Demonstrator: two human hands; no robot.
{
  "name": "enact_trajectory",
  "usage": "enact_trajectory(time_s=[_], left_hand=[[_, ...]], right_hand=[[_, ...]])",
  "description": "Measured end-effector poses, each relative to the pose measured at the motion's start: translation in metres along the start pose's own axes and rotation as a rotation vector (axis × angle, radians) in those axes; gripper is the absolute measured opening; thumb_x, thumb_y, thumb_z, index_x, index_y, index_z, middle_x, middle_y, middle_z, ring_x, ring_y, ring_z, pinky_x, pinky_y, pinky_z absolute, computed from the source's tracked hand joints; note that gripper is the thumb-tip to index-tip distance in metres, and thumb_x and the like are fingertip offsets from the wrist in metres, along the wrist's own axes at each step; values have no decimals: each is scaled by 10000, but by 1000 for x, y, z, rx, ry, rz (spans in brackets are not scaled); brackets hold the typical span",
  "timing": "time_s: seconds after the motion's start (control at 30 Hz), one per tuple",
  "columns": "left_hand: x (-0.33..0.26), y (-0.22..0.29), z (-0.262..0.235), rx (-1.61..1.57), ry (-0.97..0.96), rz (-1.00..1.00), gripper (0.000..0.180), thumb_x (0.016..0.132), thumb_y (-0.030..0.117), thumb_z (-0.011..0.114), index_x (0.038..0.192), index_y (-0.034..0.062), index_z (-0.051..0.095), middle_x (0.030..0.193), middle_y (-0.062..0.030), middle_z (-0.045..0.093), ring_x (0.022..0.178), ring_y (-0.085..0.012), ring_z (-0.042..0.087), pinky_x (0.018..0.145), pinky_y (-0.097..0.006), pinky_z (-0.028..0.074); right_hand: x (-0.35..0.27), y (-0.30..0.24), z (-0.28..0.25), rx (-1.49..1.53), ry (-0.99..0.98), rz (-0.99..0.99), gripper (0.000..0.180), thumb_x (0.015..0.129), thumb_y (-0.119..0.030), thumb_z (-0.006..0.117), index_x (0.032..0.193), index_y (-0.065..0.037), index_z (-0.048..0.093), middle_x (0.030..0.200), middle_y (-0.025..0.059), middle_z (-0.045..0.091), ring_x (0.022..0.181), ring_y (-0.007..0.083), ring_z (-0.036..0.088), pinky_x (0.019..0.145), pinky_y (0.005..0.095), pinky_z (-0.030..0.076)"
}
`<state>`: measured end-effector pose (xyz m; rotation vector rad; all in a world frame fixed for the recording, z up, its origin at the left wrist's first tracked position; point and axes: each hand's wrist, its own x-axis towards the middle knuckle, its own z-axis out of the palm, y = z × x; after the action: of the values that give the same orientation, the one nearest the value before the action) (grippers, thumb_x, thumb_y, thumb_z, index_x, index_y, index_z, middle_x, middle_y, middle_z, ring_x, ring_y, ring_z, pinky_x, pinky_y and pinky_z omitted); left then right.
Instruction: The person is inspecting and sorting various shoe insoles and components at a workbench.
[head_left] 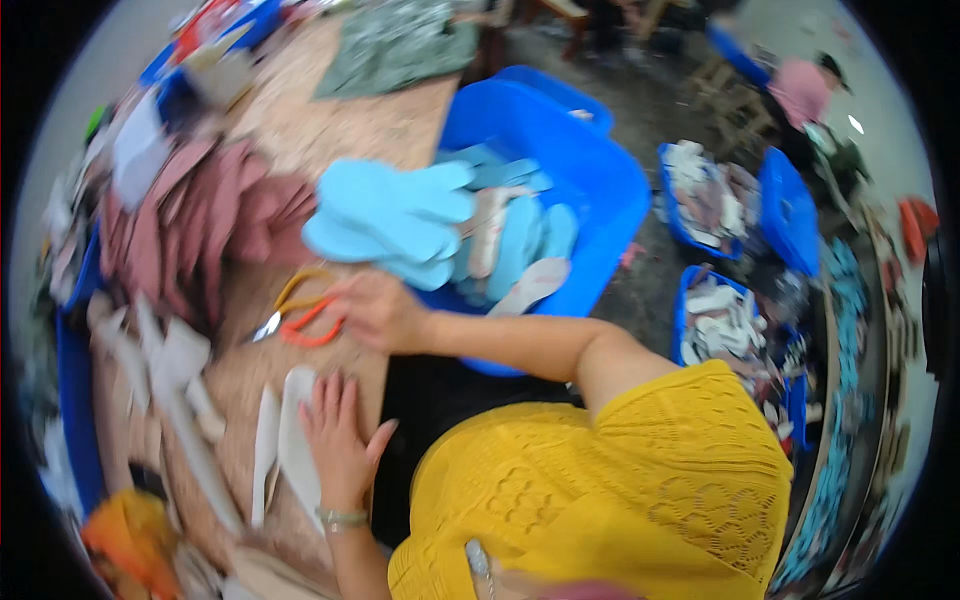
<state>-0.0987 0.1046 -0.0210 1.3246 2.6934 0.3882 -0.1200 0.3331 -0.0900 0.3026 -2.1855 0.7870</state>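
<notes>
My left hand (343,447) lies flat, fingers spread, on a white sole-shaped piece (293,432) on the wooden table (330,130); a bracelet is on that wrist. My right hand (376,311) reaches across the table and closes on the orange handles of a pair of scissors (300,322), whose blades point left. The view is blurred, so the exact grip is unclear. Just beyond the right hand, a stack of light blue sole-shaped pieces (385,220) hangs over the table edge.
A big blue bin (612,190) beside the table holds more blue and pale soles. Pink cut pieces (200,230) are heaped left, a green cloth (395,45) lies far. Smaller blue bins (790,215) stand on the floor right, near a seated person (800,90).
</notes>
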Motion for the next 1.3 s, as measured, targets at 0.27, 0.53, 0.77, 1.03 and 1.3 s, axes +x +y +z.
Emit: enact_trajectory(time_s=[0.27,0.53,0.77,1.03,1.3], left_hand=[[-2,-3,-7,-114,16,-50,881,737,487,743,1431,70,394,1531,-236,238,1417,-430,210,1146,-523,180],[17,19,-19,-370,185,-164,729,815,284,733,1417,49,396,1495,-244,319,1386,-395,315,1130,-432,283],[31,66,19,-1187,250,-199,461,889,168,656,1309,33,520,1380,-116,496,1260,-229,483,1042,-342,381],[30,85,29,-1366,-72,-171,395,928,123,605,1305,33,530,1252,-71,575,1152,-155,548,999,-304,428],[30,85,37,-1643,-92,-258,340,968,116,549,1296,31,531,1242,-56,588,1142,-143,558,989,-301,439]], right_hand=[[16,-18,-27,225,-49,23,343,711,-19,701,1045,-59,634,1130,143,621,1005,330,606,843,409,494],[26,30,-109,-62,-47,85,405,767,-115,736,1143,-49,602,1223,150,580,1097,340,570,915,417,472],[10,65,-113,-209,-378,-84,407,829,-183,699,1205,-77,586,1352,83,544,1288,323,474,1015,428,425],[16,65,-115,-76,-276,35,337,855,-37,637,1190,-64,606,1197,78,656,1182,332,575,949,414,468],[28,56,-121,125,-60,347,293,947,42,483,1215,-1,591,1220,144,642,1146,246,615,935,344,502]])
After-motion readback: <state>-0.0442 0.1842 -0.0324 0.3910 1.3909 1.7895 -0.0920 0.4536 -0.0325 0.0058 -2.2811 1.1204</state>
